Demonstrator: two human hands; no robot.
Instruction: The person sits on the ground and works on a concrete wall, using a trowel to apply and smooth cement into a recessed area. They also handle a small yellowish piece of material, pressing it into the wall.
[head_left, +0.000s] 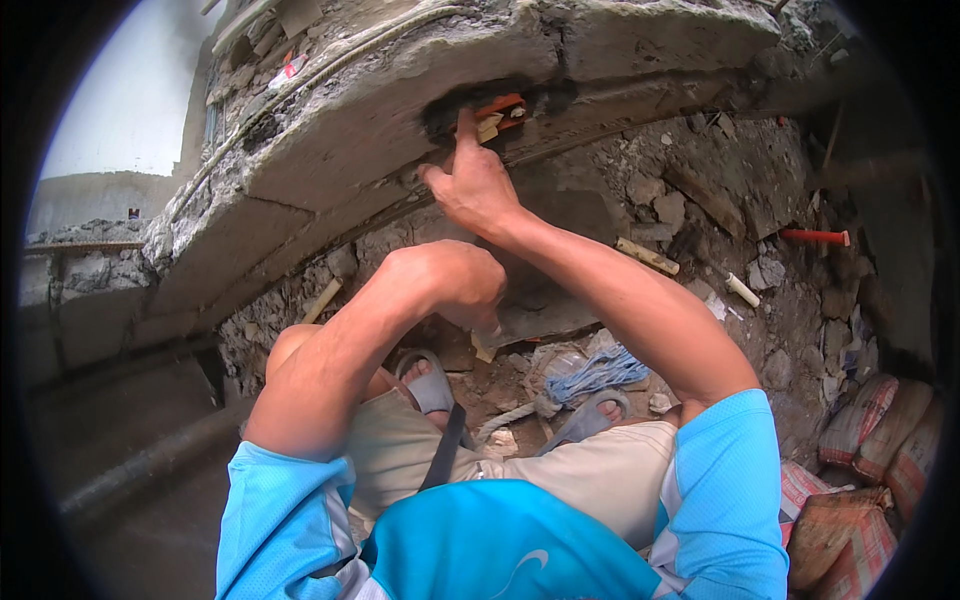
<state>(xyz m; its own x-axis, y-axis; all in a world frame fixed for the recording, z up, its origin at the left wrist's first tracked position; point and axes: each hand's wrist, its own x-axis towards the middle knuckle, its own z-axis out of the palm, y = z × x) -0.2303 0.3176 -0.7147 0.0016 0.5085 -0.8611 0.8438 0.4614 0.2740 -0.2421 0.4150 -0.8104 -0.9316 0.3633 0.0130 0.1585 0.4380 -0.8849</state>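
Note:
My right hand [474,188] reaches up to the concrete beam, its index finger stretched out and its thumb apart. The fingertip touches the left end of an orange box-like fitting [505,105] set in the concrete, with a dark patch around it. Pale yellowish pieces [489,127] are lodged in its opening. Lower and to the left, my left hand [455,282] is bent down at the wrist with its fingers curled in. A pale yellowish piece [484,347] shows just below those fingers; whether they hold it is hidden.
The rough concrete beam [370,120] arches across the front. Rubble lies below it, with a pale tube piece [648,256], a shorter one [742,290] and an orange-red pipe [815,237]. Blue rope strands [597,372] lie between my sandalled feet. Several sacks [860,425] are piled at right.

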